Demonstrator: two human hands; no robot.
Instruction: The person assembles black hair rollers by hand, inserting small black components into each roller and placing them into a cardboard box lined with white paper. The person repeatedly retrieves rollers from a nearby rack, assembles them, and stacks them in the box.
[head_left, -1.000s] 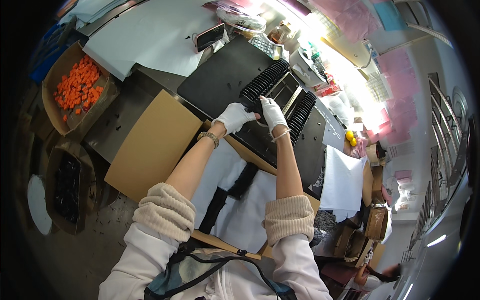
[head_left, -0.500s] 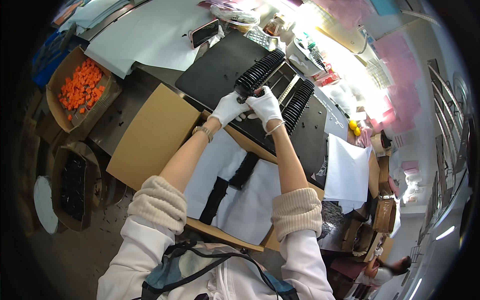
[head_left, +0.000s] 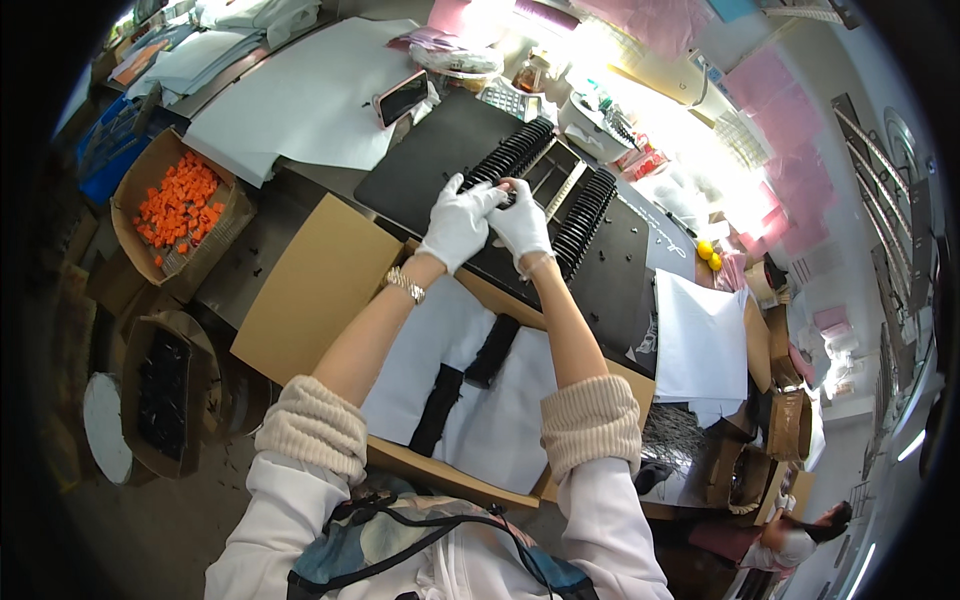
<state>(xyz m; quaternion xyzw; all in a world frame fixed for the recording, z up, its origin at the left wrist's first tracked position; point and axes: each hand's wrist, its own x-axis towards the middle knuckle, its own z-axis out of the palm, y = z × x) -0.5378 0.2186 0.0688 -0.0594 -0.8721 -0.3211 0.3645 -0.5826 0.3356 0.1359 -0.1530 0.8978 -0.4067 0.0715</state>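
Head view: left hand (head_left: 460, 222) and right hand (head_left: 521, 222) half bent, hold unclear; white script (head_left: 657, 231) beside rack (head_left: 585, 222).

right hand (head_left: 520, 228): grip unclear | co-worker (head_left: 788, 546): blurred | sleeves (head_left: 280, 520): cut off below

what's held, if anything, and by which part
Can't tell: the left hand and right hand meet at the near end of the left black ridged row, covering any hold.

My gloves (head_left: 458, 228) look matt cloth, the rings (head_left: 587, 222) glossy plastic, my wristband (head_left: 405, 285) shiny metal, the box (head_left: 315, 285) matt cardboard.
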